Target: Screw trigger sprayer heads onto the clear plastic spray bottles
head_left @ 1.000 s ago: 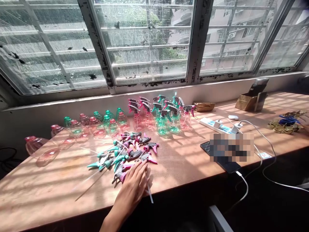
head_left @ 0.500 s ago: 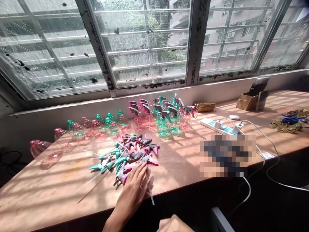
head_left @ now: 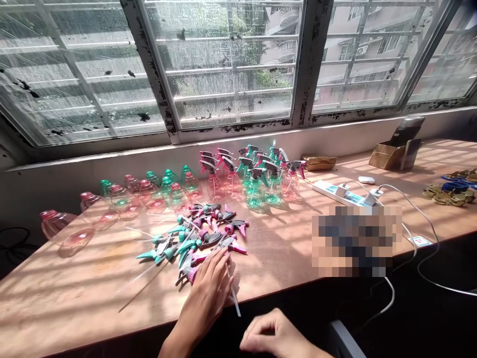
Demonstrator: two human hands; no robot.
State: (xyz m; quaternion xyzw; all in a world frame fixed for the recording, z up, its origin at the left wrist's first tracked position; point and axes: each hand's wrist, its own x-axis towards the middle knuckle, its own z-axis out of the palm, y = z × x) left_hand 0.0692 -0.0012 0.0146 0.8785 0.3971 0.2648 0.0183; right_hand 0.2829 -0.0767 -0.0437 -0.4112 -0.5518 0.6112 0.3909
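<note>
My left hand (head_left: 209,283) lies with its fingers stretched out over the near edge of a pile of spray trigger heads (head_left: 188,246), pink-grey and green-grey, with thin clear dip tubes. A purple-collared trigger head (head_left: 187,274) sits beside its fingers, partly covered. One white dip tube (head_left: 235,298) sticks out past the table's edge to the right of this hand. My right hand (head_left: 278,332) hovers below the table's front edge, fingers curled in toward the thumb, with nothing visible in it. Behind the pile stand several clear pink and green bottles (head_left: 152,196) without heads.
Finished-looking spray bottles (head_left: 257,181) with trigger heads stand by the window wall. To the right are a power strip (head_left: 343,194) with white plugs and cables, a blurred-out dark object (head_left: 354,241), a cardboard box (head_left: 387,154) and brass-coloured pieces (head_left: 447,195). A grey bar (head_left: 345,340) is at bottom right.
My right hand has risen farther into view from the bottom edge. My left hand stays on the trigger heads. The view has shifted slightly.
</note>
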